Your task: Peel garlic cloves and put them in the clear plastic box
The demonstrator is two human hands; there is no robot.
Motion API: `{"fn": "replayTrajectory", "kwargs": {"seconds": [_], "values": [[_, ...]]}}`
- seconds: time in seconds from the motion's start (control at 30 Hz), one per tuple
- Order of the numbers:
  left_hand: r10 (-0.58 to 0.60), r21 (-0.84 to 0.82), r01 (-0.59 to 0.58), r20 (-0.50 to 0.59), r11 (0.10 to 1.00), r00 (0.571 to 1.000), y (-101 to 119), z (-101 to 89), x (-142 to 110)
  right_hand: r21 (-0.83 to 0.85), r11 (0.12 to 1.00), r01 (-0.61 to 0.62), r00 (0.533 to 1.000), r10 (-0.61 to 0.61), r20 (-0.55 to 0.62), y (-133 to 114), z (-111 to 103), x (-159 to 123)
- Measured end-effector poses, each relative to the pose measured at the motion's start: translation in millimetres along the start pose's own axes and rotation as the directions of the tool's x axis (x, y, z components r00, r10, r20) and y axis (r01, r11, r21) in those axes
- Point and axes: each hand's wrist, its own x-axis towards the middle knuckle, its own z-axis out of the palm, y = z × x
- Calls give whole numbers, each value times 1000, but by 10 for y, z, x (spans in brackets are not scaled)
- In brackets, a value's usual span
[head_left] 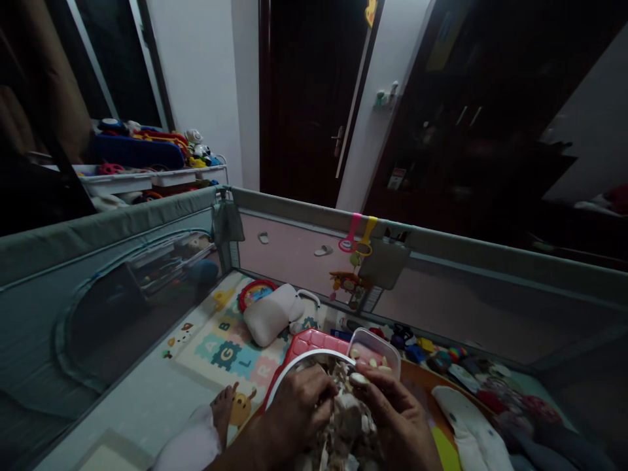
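Note:
My right hand pinches a pale garlic clove between thumb and fingertips. My left hand is closed, its fingers curled together beside the clove; whatever they hold is hidden. Both hands are over a white-rimmed bowl heaped with papery garlic skins. Touching the bowl's far right side, a clear plastic container holds several pale peeled cloves. Behind the bowl lies a red padded panel.
A grey mesh playpen surrounds the patterned play mat. A white pillow-like object lies ahead, a white cloth at right. Another person's bare foot is left of the bowl. Toys line the right side.

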Motion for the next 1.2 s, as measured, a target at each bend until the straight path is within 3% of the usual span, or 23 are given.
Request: {"fn": "replayTrajectory", "kwargs": {"seconds": [0.17,0.4,0.6,0.77,0.9,1.0,1.1,1.2], "values": [[-22,-93,20,-23,995,1000,36,-13,21,-227,954,195,981,-191,42,44,20,-75],[-54,-146,32,-145,989,988,63,-21,32,-391,855,340,939,-284,195,24,19,-110],[88,4,-89,-179,996,980,110,21,19,-459,755,467,883,-428,194,126,-28,-85],[151,127,-129,-177,983,973,102,63,15,-509,703,497,867,-427,257,129,-28,-82],[142,106,-124,-187,987,972,100,75,12,-461,783,417,908,-344,239,72,11,-106],[112,32,-108,-194,994,974,106,70,17,-340,905,255,957,-184,226,36,34,-121],[74,12,-73,-187,997,980,106,75,24,-114,993,-10,977,33,208,23,38,-102],[67,60,-56,-199,997,978,100,104,22,184,963,-200,969,166,184,39,20,-42]]}}
